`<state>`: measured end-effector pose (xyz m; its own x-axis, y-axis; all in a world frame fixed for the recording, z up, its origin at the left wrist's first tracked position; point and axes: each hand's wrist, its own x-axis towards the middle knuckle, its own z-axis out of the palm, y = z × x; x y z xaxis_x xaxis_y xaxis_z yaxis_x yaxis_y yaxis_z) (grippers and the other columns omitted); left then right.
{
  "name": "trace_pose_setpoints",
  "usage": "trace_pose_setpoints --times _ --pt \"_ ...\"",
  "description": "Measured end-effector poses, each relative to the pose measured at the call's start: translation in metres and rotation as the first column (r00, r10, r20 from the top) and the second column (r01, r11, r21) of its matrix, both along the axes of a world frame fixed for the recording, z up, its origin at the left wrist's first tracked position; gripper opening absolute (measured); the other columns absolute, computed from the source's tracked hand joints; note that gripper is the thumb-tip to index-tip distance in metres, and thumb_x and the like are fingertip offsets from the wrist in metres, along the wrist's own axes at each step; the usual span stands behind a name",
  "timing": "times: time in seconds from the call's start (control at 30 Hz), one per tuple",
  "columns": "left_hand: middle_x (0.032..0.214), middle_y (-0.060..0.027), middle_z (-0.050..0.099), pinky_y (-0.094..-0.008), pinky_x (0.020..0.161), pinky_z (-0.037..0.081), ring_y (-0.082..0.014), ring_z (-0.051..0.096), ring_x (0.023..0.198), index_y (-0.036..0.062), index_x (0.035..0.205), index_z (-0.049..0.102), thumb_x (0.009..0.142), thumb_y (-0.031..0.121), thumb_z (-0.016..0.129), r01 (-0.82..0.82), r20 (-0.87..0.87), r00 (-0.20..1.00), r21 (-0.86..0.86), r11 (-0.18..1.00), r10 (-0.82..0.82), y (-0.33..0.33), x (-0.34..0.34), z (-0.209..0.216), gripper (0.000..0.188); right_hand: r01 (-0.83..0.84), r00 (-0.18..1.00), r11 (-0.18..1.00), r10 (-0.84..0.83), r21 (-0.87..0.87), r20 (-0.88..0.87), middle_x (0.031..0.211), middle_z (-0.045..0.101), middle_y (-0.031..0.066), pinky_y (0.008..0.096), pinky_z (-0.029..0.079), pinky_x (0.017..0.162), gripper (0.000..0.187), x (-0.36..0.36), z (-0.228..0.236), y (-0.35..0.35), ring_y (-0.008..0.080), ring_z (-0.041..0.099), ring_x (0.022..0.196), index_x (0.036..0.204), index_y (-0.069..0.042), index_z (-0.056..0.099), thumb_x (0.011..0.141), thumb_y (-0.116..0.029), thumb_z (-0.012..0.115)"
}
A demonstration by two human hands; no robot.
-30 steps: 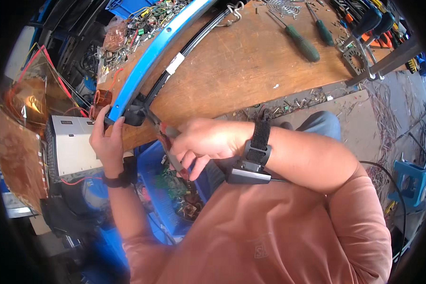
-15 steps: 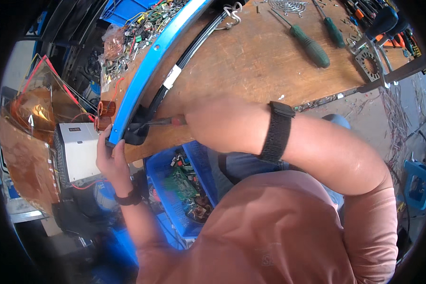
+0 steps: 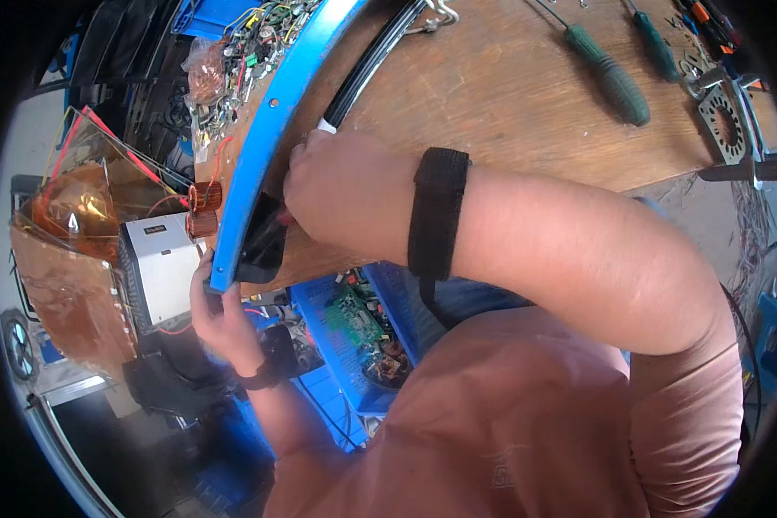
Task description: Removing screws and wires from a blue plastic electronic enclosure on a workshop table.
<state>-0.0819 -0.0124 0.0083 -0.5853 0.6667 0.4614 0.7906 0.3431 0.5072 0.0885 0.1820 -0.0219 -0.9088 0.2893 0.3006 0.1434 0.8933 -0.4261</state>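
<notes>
A long blue metal piece (image 3: 272,108) with small holes slants across the left of the bench. My left hand (image 3: 220,324) grips its near end, thumb and fingers on either side. Close to the inner side of that piece, my right hand (image 3: 345,186) is closed on a red-handled tool (image 3: 285,216), mostly hidden by the fist. Beside the tool, a black part (image 3: 262,246) lies against the blue piece. Beyond the right fist runs a bundle of black cables (image 3: 371,73) with a white band, partly covered by the hand.
Two green-handled screwdrivers (image 3: 609,76) and a metal plate with a round cut-out (image 3: 721,125) lie on the wooden bench (image 3: 483,95). Loose electronic scrap (image 3: 250,65) is heaped far left. Copper coils (image 3: 203,211) sit by a white box (image 3: 164,268). A blue crate (image 3: 328,345) holds circuit boards below.
My right hand has moved left and inward along the tool, close to the blue piece, now covering the tool's shaft. My left hand keeps its grip. The whole view has shifted.
</notes>
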Motion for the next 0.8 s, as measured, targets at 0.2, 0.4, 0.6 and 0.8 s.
trace_pose_setpoints --times 0.2,0.4,0.6,0.8 --pt "0.121 -0.0209 0.053 -0.0351 0.094 0.043 -0.0262 0.053 0.110 -0.0075 0.112 0.052 0.072 -0.013 0.052 0.012 0.002 1.000 0.042 0.999 -0.012 0.001 0.000 -0.003 0.040 -0.074 0.994 0.996 0.070 -0.046 -0.083 0.091 0.062 0.0137 0.0350 0.050 0.071 0.021 0.005 0.000 0.003 0.0258 0.059 0.089 0.087 -0.002 0.066 0.084 -0.020 0.056" --pt "0.121 -0.0211 0.053 -0.0351 0.094 0.043 -0.0259 0.053 0.110 -0.0077 0.112 0.052 0.070 -0.014 0.051 0.035 0.031 0.999 0.073 0.997 -0.038 0.000 0.000 -0.003 0.042 0.012 0.999 0.989 -0.017 -0.147 -0.032 0.091 0.062 0.0133 0.0348 0.050 0.071 0.022 0.001 0.003 -0.008 0.0252 0.059 0.091 0.090 0.000 0.065 0.082 -0.019 0.057" --pt "0.122 -0.0215 0.053 -0.0353 0.095 0.042 -0.0264 0.052 0.112 -0.0080 0.113 0.052 0.068 -0.014 0.051 0.060 0.063 0.996 0.096 0.994 -0.066 -0.004 -0.002 -0.008 0.045 -0.015 1.000 0.999 0.015 0.035 -0.003 0.095 0.063 0.0131 0.0337 0.049 0.070 0.025 -0.004 0.002 -0.010 0.0251 0.058 0.091 0.095 -0.001 0.066 0.080 -0.020 0.059" --pt "0.121 -0.0210 0.054 -0.0361 0.094 0.042 -0.0269 0.052 0.113 -0.0084 0.114 0.051 0.067 -0.015 0.052 0.099 0.062 0.992 0.114 0.989 -0.106 -0.004 -0.001 -0.010 0.047 0.036 0.997 0.999 -0.037 -0.021 -0.061 0.095 0.063 0.0126 0.0338 0.049 0.067 0.025 -0.009 0.007 -0.012 0.0246 0.057 0.091 0.096 -0.001 0.066 0.081 -0.020 0.058"
